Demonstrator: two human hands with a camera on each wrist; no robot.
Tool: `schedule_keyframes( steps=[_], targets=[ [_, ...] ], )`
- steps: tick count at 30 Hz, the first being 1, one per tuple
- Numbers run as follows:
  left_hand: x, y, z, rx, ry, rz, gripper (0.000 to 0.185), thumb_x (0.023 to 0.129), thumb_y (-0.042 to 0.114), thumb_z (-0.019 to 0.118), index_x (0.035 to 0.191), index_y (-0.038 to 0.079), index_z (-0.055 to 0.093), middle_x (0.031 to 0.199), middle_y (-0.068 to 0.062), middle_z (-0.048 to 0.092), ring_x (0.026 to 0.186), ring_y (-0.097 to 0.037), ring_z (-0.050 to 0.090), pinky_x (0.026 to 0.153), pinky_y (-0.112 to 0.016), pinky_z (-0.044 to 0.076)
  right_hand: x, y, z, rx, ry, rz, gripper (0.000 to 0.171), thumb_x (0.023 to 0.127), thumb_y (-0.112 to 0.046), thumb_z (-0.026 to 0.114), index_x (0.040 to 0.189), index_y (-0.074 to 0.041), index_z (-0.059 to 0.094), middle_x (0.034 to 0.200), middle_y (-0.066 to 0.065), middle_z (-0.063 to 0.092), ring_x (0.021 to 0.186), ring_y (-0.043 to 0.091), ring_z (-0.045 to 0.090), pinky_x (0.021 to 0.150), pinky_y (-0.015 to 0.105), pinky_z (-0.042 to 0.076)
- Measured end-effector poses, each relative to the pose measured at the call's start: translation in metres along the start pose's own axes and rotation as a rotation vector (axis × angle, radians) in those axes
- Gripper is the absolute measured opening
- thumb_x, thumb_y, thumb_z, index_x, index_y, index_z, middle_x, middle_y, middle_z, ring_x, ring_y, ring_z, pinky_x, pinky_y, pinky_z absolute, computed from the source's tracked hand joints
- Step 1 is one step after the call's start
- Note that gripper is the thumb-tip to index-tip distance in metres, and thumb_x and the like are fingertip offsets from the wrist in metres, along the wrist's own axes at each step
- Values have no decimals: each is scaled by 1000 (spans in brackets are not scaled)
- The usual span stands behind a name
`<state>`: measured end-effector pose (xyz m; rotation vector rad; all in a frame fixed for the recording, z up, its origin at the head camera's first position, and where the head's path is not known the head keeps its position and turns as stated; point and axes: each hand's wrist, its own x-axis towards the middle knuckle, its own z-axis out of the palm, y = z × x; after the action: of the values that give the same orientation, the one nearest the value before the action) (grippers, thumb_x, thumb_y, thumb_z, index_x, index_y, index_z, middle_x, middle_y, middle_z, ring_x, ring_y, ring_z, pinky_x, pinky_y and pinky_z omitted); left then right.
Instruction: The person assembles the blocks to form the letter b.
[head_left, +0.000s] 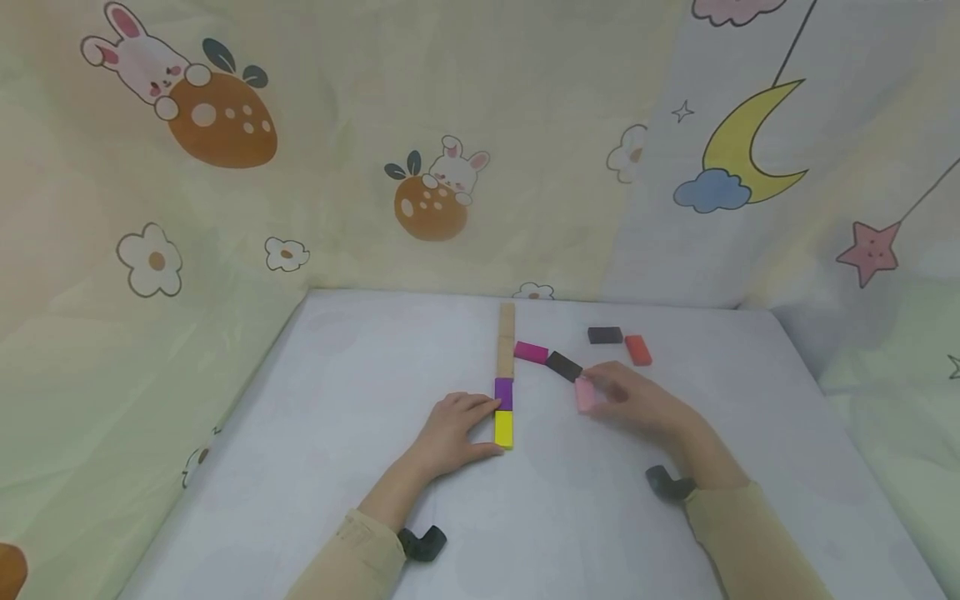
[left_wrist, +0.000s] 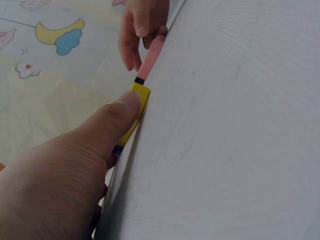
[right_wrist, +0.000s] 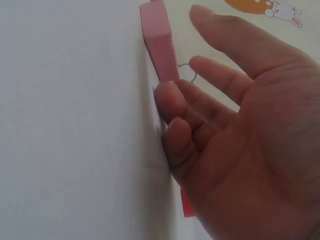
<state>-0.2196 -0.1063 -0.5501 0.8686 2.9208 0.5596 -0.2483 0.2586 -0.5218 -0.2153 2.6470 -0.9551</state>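
On the surface: left hand [head_left: 450, 427] rests open against yellow block [head_left: 504, 428] | right hand [head_left: 630, 400], fingers relaxed, touches pink block [head_left: 585, 397] | likely light, stiff; pinch its long edges.

Beige long sleeves [head_left: 352, 557] are worn on both arms; a black camera mount [head_left: 422, 543] is strapped just beside each cuff, hands [head_left: 448, 433] left bare.
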Motion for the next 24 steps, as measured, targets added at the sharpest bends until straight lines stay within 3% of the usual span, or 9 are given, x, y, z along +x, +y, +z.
schedule_keyframes(
  steps=[8, 13, 18, 24],
  targets=[
    [0, 1, 0, -8, 2, -3, 76, 84, 62, 68, 149, 33, 43, 146, 7, 51, 137, -22, 42, 117, -48, 33, 3, 23, -22, -38, 84, -110, 50, 89, -49, 69, 135, -43, 52, 133, -11, 57, 118, 23, 54, 98, 49, 49],
    [-1, 1, 0, -4, 0, 0, 76, 84, 63, 67, 150, 33, 43, 147, 7, 51, 137, -22, 42, 118, -48, 32, 7, 35, -43, -38, 142, -158, 53, 91, -43, 69, 139, -32, 52, 135, 2, 56, 117, 26, 53, 99, 50, 46],
    [0, 1, -1, -4, 1, 3, 76, 84, 63, 67, 150, 32, 43, 147, 7, 51, 137, -22, 42, 118, -48, 32, 13, 48, -66, -43, 152, -92, 61, 91, -41, 70, 145, -21, 48, 132, 10, 56, 117, 33, 53, 96, 52, 46],
    [0, 1, 0, -9, -1, 1, 76, 84, 62, 67, 150, 32, 43, 147, 6, 51, 137, -22, 41, 117, -48, 33, 18, 58, -82, -45, 108, -5, 67, 91, -47, 68, 148, -25, 42, 149, 10, 43, 125, 37, 48, 98, 57, 46]
  ],
)
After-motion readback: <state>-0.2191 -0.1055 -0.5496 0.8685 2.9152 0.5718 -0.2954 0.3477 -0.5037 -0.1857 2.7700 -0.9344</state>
